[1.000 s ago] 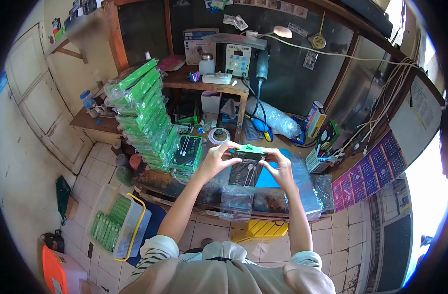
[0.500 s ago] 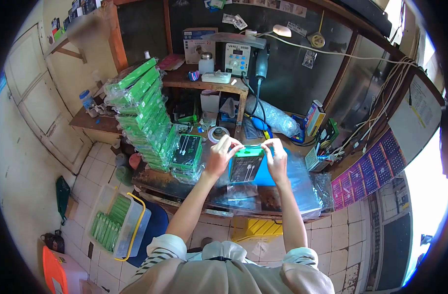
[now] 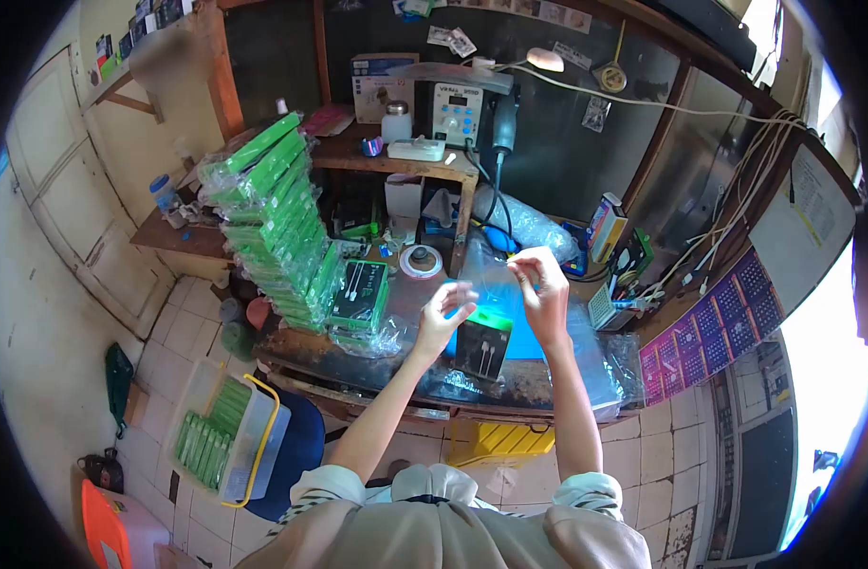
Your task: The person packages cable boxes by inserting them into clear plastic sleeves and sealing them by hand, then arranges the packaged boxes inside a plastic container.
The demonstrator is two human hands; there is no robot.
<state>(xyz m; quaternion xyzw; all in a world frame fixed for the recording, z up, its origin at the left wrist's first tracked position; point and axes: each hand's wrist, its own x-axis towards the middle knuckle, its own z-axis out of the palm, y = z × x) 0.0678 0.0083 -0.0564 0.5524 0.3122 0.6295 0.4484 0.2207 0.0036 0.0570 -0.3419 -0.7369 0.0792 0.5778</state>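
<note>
A small black and green cable box (image 3: 482, 347) stands on the workbench, its printed front showing white cables. My left hand (image 3: 443, 319) is just left of the box's top, fingers apart and slightly blurred, with nothing visible in them. My right hand (image 3: 545, 296) is raised above and to the right of the box, thumb and fingertips pinched together; whatever is between them is too small to make out. Under and behind the box lies a blue sheet (image 3: 521, 334). More boxes like it, the top one (image 3: 360, 295) face up, sit left of my left hand.
A tall leaning stack of plastic-wrapped green boxes (image 3: 276, 223) rises at the left. Behind are a tape roll (image 3: 421, 262), a bubble-wrap roll (image 3: 529, 228) and a soldering station (image 3: 456, 116). A pen basket (image 3: 607, 309) stands right; a bin of green boxes (image 3: 227, 431) is on the floor.
Both hands have left the box's top edge. My right hand has lifted up and turned, and my left hand has moved down slightly. The box now stands a little lower and to the right.
</note>
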